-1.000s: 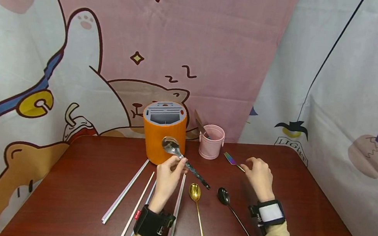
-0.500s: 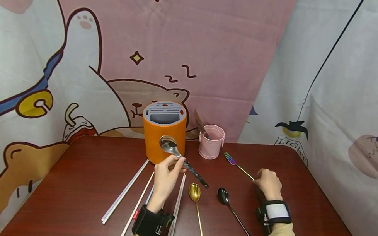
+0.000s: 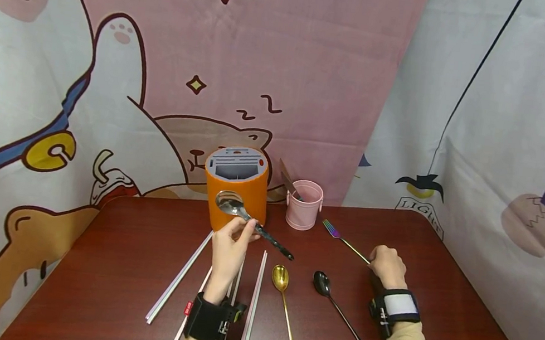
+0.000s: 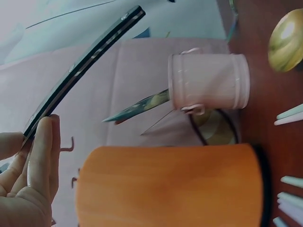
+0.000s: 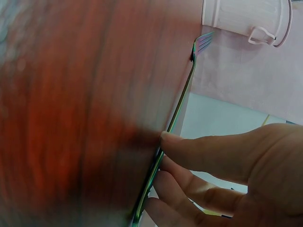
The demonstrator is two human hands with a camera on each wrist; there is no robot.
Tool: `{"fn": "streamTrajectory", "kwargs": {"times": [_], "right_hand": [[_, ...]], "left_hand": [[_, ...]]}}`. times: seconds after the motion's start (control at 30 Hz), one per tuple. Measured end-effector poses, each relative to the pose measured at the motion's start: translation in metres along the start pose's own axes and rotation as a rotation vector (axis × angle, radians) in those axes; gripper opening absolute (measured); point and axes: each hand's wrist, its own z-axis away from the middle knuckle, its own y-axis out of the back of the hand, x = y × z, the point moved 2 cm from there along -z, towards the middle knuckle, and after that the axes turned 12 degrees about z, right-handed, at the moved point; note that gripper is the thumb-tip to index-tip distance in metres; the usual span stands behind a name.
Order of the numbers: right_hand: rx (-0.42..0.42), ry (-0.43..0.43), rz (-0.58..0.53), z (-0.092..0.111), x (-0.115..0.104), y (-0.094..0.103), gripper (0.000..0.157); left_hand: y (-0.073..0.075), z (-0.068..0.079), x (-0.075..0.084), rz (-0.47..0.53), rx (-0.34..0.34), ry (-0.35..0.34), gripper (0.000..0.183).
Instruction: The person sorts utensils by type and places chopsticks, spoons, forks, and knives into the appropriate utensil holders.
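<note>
My left hand (image 3: 228, 252) pinches a spoon (image 3: 274, 242) by its dark, marbled handle, up above the table. The spoon's silver bowl overlaps the front of an orange cylindrical holder (image 3: 257, 202) in the head view. On the right, my right hand (image 3: 389, 266) is low at the table, at the handle end of a rainbow-coloured fork (image 3: 351, 247). In the right wrist view the thumb and fingers pinch the fork's slim handle (image 5: 176, 116), its tines pointing toward a pink bucket (image 3: 304, 210).
A knife-like utensil (image 3: 287, 177) leans in the pink bucket. On the dark red table (image 3: 128, 243) lie a gold spoon (image 3: 280, 277), a black spoon (image 3: 322, 283) and several pale chopsticks (image 3: 179, 277). A printed cloth (image 3: 312, 85) hangs behind.
My left hand has drifted left with the spoon. My right hand has slid right and nearer, along the fork to its handle end; the fork lies much where it was.
</note>
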Motion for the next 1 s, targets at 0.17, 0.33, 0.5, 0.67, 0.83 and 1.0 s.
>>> {"fn": "streamTrajectory", "kwargs": {"times": [0.17, 0.33, 0.5, 0.67, 0.83, 1.0], "right_hand": [[-0.004, 0.008, 0.009, 0.000, -0.002, 0.002, 0.005], [-0.001, 0.011, 0.016, 0.001, -0.003, 0.003, 0.007], [0.005, 0.006, 0.022, 0.003, -0.003, 0.001, 0.012], [0.025, 0.017, 0.023, 0.004, -0.003, 0.001, 0.017], [0.003, 0.023, 0.041, 0.005, -0.004, 0.001, 0.016], [-0.014, 0.031, 0.056, 0.005, -0.004, 0.001, 0.009]], "left_hand": [[0.012, -0.020, 0.001, -0.031, 0.021, -0.079, 0.022], [0.023, -0.046, 0.023, -0.063, 0.064, -0.165, 0.027], [0.030, -0.073, 0.041, -0.113, 0.131, -0.255, 0.028], [0.028, -0.098, 0.054, -0.182, 0.179, -0.350, 0.025], [0.021, -0.123, 0.052, -0.231, 0.150, -0.387, 0.022], [0.016, -0.140, 0.036, -0.334, 0.084, -0.362, 0.020]]}}
